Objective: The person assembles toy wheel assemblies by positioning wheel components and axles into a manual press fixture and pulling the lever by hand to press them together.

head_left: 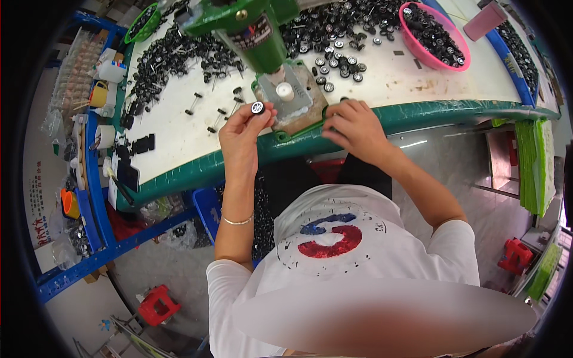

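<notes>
A small black toy wheel [258, 108] with a silver hub is pinched between the thumb and fingers of my left hand [242, 130], its patterned face up. My right hand [358, 131] hovers over the table's front edge, fingers loosely curled and apart. A small dark piece [344, 99] shows just beyond its fingers; whether they touch it I cannot tell. Between my hands stands a green bench press [256, 45], its metal base plate [301, 101] carrying a round white holder [285, 91]. Several wheels on axles [222, 111] lie left of the base.
Loose black wheels [334, 59] are heaped behind the press, with axled ones [158, 65] to the left. A pink basket [467, 56] and a green basket [128, 37] hold more. A phone [128, 176] lies at the left edge. Green padding [412, 119] lines the table's front.
</notes>
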The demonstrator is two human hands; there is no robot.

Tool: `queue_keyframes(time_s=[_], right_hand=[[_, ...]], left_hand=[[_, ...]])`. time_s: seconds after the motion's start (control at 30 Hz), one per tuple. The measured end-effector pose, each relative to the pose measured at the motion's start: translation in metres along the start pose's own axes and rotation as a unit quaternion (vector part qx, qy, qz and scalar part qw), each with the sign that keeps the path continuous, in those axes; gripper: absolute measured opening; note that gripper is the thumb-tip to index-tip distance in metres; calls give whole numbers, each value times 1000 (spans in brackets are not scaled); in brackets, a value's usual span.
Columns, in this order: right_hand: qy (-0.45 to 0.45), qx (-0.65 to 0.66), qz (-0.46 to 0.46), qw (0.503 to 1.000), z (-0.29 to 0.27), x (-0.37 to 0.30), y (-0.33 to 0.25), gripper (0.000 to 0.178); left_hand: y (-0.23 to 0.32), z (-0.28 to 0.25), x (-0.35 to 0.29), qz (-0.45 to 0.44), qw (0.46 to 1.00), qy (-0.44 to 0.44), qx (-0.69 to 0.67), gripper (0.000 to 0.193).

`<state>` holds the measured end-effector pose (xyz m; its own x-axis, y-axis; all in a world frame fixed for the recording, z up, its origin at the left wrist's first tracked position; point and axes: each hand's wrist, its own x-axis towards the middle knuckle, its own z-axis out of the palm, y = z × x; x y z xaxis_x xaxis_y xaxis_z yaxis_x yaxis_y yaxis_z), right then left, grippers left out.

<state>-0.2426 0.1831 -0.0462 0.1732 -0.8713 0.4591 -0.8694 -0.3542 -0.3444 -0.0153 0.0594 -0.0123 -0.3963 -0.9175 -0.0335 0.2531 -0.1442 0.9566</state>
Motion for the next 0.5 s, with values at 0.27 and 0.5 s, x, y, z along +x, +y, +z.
queue_keyframes(time_s=[0.27,0.5], right_hand=[[50,167,67,982,-18,7,29,27],[8,17,28,999,-7,24,41,26]], left_hand=[[-5,-16,-11,-4,1000,13,-1,15],[-4,-16,-7,42,998,31,26,14]])
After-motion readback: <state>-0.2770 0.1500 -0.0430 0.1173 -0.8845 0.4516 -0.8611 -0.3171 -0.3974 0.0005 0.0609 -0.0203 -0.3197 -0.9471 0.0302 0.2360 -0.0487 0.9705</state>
